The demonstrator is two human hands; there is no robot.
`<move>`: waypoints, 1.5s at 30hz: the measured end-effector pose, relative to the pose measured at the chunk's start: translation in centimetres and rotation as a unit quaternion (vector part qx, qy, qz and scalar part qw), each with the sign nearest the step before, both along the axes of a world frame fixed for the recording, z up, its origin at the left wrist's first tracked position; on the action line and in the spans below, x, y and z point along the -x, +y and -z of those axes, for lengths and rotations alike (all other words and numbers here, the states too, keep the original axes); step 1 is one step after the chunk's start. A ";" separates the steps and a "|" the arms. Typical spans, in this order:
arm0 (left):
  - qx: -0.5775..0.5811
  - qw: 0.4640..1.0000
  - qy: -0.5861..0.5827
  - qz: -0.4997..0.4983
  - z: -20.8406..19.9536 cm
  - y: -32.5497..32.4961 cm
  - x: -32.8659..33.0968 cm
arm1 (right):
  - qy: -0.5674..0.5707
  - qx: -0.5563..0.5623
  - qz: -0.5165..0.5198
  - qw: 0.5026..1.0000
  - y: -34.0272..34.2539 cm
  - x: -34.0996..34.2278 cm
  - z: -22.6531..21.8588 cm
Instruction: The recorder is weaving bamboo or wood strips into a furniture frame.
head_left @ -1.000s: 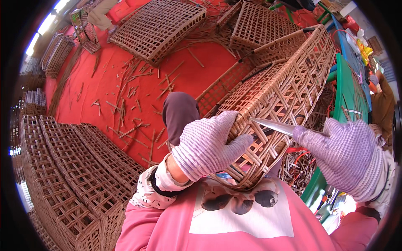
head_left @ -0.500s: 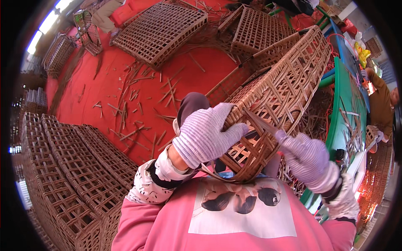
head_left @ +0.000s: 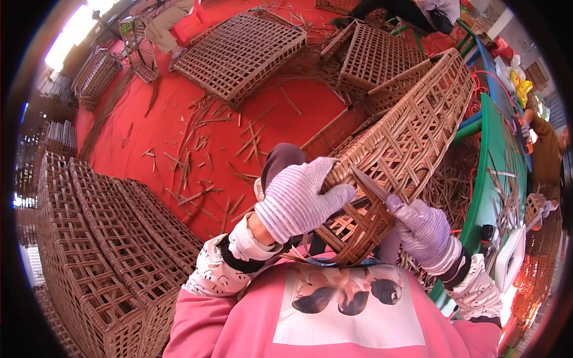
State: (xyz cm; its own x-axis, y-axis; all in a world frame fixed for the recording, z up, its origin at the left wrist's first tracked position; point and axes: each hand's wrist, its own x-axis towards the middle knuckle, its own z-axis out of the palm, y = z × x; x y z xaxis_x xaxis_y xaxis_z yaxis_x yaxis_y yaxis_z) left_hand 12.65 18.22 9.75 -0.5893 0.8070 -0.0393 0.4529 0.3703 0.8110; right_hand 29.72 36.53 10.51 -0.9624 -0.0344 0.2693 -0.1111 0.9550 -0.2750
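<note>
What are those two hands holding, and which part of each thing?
The left hand grips the woven basket by its rim; the right hand holds a pointed tool by its hidden back end.

The left hand, in a ribbed pale lilac glove, bends its fingers over, tips hidden, its thumb spread toward the right. A strip of bare wrist shows above the left sleeve, the forearm slanting in from the near left. Lower and to the right, the right hand, gloved alike, closes with its fingers folded and its knuckles turned up; its forearm angles in from the near right. The two hands are apart. A dark-clothed knee rises just beyond the left one.
</note>
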 end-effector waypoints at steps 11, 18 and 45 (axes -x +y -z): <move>-0.030 0.995 -0.093 -0.015 0.0 0.2 -0.9 | -0.073 -0.217 -0.056 0.972 1.7 0.4 -5.6; -0.074 0.993 -0.088 -0.018 0.2 0.2 -0.4 | -0.170 0.505 0.099 0.841 0.0 -0.7 1.1; -0.048 0.995 -0.090 -0.002 0.4 0.1 0.6 | -0.024 -0.035 -0.009 0.999 0.1 1.0 -1.1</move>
